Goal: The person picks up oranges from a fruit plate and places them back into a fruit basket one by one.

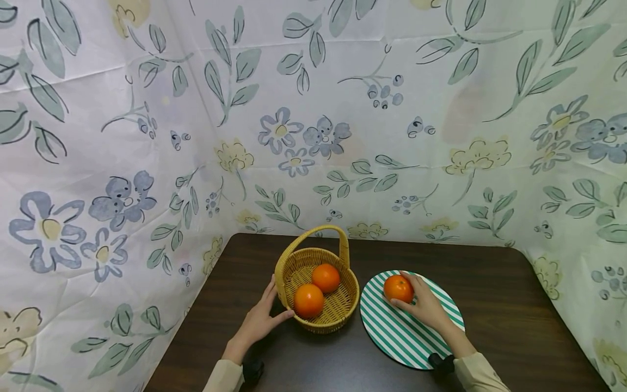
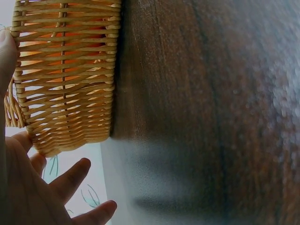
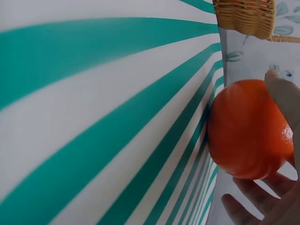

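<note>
A yellow wicker basket [image 1: 351,305] with an arched handle stands on the table, holding two oranges [image 1: 308,300]. At its left side is my left hand [image 1: 258,322], thumb at the rim and fingers spread along the outer wall; the left wrist view shows the woven side [image 2: 70,93] close to these fingers. To the right, a third orange [image 1: 398,288] sits at the upper part of a round green-and-white striped mat [image 1: 392,332]. My right hand [image 1: 425,305] holds this orange between thumb and fingers. In the right wrist view the orange [image 3: 248,131] appears against the striped surface.
The dark wooden table [image 1: 509,305] reaches back to a floral cloth [image 1: 372,125] hanging behind and at both sides. The basket stands just left of the mat, with a narrow gap between them.
</note>
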`<move>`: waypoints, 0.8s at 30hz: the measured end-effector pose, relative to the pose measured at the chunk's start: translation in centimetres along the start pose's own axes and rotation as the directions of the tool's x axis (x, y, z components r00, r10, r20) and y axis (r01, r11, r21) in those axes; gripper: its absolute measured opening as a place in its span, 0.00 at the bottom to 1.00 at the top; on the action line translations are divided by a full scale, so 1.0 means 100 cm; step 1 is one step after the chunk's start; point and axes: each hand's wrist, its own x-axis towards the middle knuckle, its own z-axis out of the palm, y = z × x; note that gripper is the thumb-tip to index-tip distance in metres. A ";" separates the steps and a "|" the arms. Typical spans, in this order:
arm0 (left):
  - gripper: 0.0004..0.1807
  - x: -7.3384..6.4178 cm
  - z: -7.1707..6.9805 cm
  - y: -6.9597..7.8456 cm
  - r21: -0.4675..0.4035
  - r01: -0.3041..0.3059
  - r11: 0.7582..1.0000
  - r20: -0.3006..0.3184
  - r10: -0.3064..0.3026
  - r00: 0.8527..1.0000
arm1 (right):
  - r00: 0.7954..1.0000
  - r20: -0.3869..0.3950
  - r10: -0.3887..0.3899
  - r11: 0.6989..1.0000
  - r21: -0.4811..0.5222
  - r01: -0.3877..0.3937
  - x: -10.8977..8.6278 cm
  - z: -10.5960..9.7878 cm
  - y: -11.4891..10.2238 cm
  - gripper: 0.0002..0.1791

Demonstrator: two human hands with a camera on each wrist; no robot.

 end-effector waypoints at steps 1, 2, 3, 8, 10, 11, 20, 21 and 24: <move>0.47 0.000 0.000 0.000 0.000 0.000 1.000 0.001 0.000 1.000 | 1.000 0.001 0.004 1.000 0.000 -0.004 0.000 0.000 0.000 0.42; 0.47 0.000 0.000 0.000 0.000 0.000 1.000 0.001 0.000 1.000 | 1.000 0.000 0.006 1.000 -0.001 -0.006 0.000 0.000 -0.001 0.42; 0.47 0.000 0.000 0.000 -0.003 0.000 1.000 0.002 0.000 1.000 | 1.000 -0.002 0.007 1.000 -0.002 -0.007 0.000 0.000 -0.001 0.41; 0.47 -0.001 -0.001 0.001 -0.002 0.001 1.000 -0.003 -0.001 1.000 | 1.000 -0.011 0.008 1.000 0.001 -0.008 0.000 0.000 -0.001 0.41; 0.47 -0.001 -0.001 0.001 -0.002 0.001 1.000 -0.005 -0.001 1.000 | 1.000 -0.017 0.011 1.000 -0.001 -0.011 0.000 0.000 -0.001 0.41; 0.47 -0.001 -0.001 0.001 -0.002 0.002 1.000 -0.005 -0.002 1.000 | 1.000 -0.021 0.012 1.000 -0.003 -0.012 0.000 0.001 -0.001 0.40; 0.47 -0.001 0.000 0.001 -0.002 -0.002 1.000 -0.009 0.002 1.000 | 0.999 -0.047 0.010 1.000 0.016 -0.009 0.000 0.002 -0.002 0.40; 0.47 -0.001 0.000 0.001 -0.001 -0.002 1.000 -0.008 0.002 1.000 | 0.999 -0.049 0.011 1.000 0.022 -0.009 0.000 0.002 -0.003 0.40; 0.47 -0.001 0.000 0.001 -0.003 -0.001 1.000 -0.008 0.001 1.000 | 0.999 -0.053 0.011 0.999 0.032 -0.009 0.001 0.001 -0.005 0.40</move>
